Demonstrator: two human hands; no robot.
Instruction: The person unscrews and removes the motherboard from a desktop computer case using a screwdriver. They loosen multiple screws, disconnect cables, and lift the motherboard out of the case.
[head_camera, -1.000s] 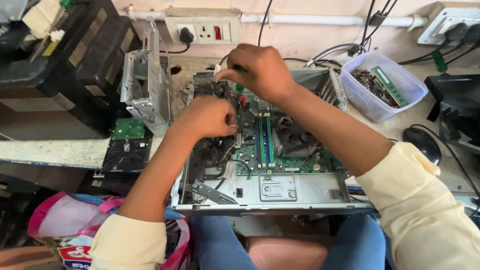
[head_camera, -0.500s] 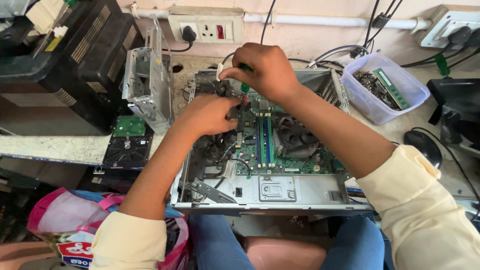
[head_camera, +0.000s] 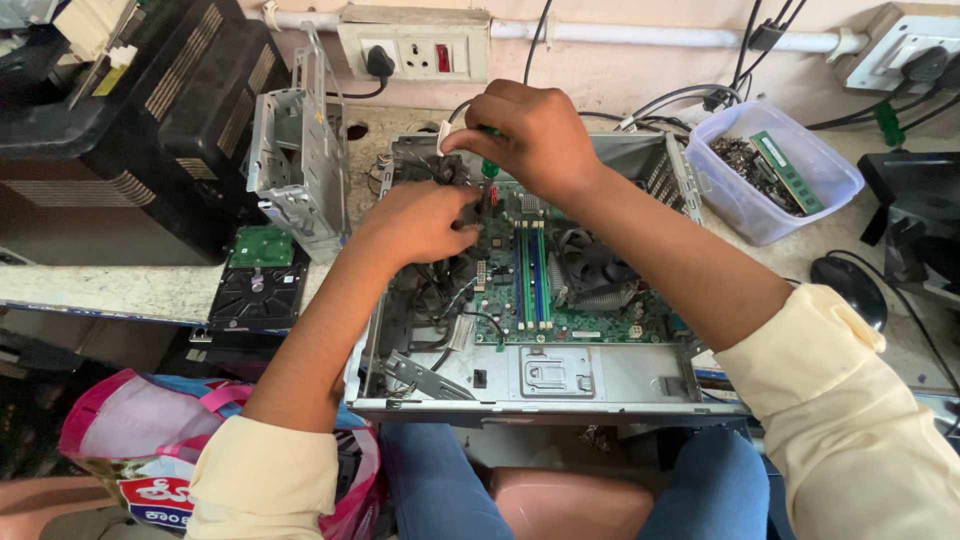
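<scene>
An open desktop computer case (head_camera: 610, 375) lies flat on the bench with its green motherboard (head_camera: 570, 300) showing. My right hand (head_camera: 535, 135) is above the case's far end, shut on a green-handled screwdriver (head_camera: 490, 165) that points down into the case. My left hand (head_camera: 420, 220) reaches into the left side of the case among black cables (head_camera: 440, 300), fingers curled by the screwdriver's tip; what it holds is hidden. A CPU cooler fan (head_camera: 590, 270) sits right of the blue and green memory slots.
A metal drive cage (head_camera: 295, 160) stands left of the case, with a hard drive (head_camera: 260, 280) below it. Black equipment (head_camera: 130, 120) fills the left. A clear tub of memory sticks (head_camera: 775, 175), a mouse (head_camera: 850, 285) and wall sockets (head_camera: 415, 50) are nearby. A pink bag (head_camera: 130, 440) hangs lower left.
Both hands stay at the far left part of the case; the right hand has turned slightly on the screwdriver. The view has shifted a little.
</scene>
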